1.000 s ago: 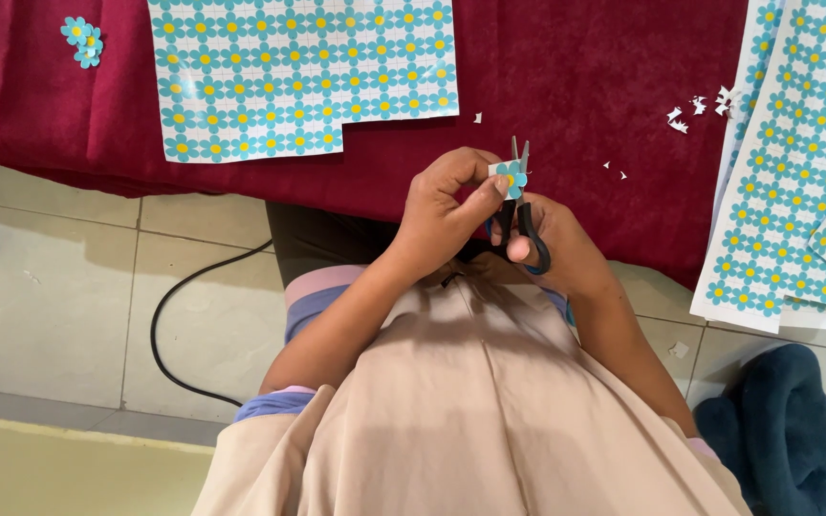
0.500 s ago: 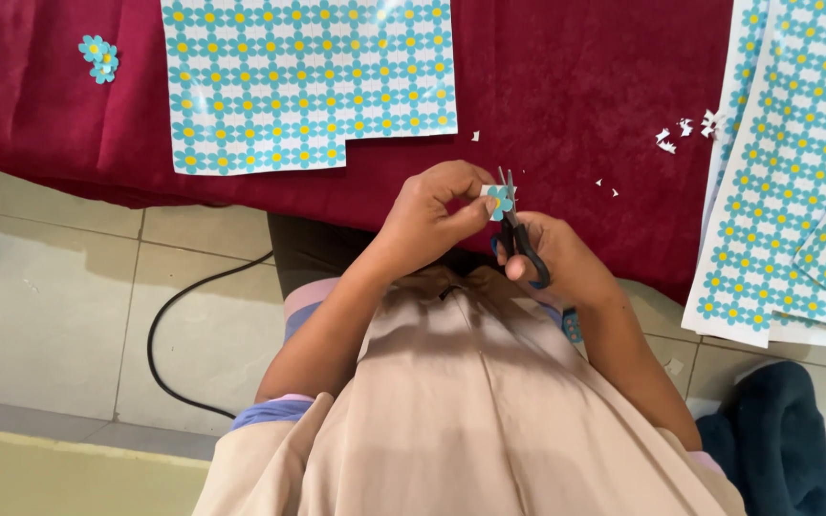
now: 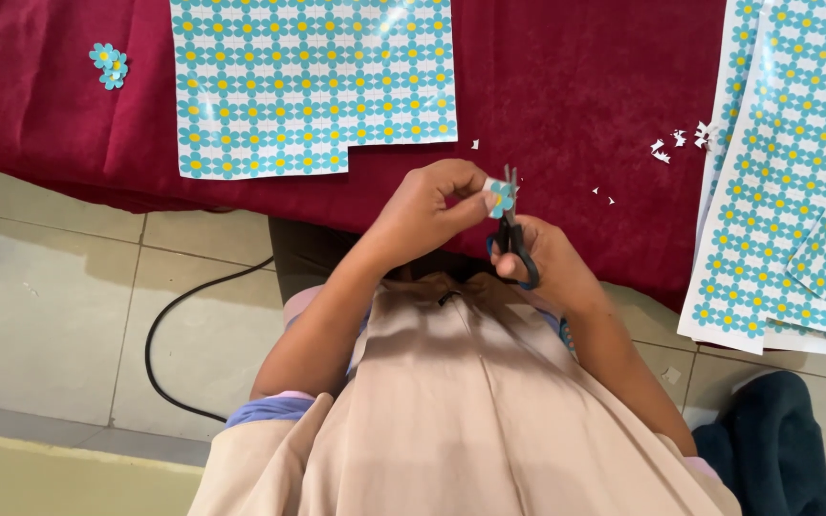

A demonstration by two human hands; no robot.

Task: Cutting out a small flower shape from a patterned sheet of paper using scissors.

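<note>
Near the far left corner of the maroon cloth (image 3: 576, 86) that covers your table lie a few cut-out flowers (image 3: 107, 65), blue with yellow centres, bunched together and touching. Further right along the cloth, a flower-printed sheet (image 3: 313, 81) lies flat, its near right corner already cut away in a step. A black cable (image 3: 169, 330) curves over the tiled floor (image 3: 50, 306) below the cloth's near edge.

Your left hand (image 3: 423, 205) is raised just in front of the near edge, thumb and fingertips pinched together on a small paper flower (image 3: 500, 200). The flower sits in the air between your two hands, over the cloth's near edge, and it meets the blades of the scissors (image 3: 513, 234).

Your right hand (image 3: 542, 263) is closed on the black handles of the scissors, fingers through the loops and curled tight. The blades point away from you and stand slightly parted at the tips beside the flower.

Right of your hands, tiny white paper scraps (image 3: 676, 143) are scattered on the cloth, some near the stack of sheets (image 3: 795, 191). That stack, printed with the same flowers, overhangs the near edge at the right end of the table. A dark blue cloth bundle (image 3: 776, 444) rests on the floor below it, beside your right elbow.
</note>
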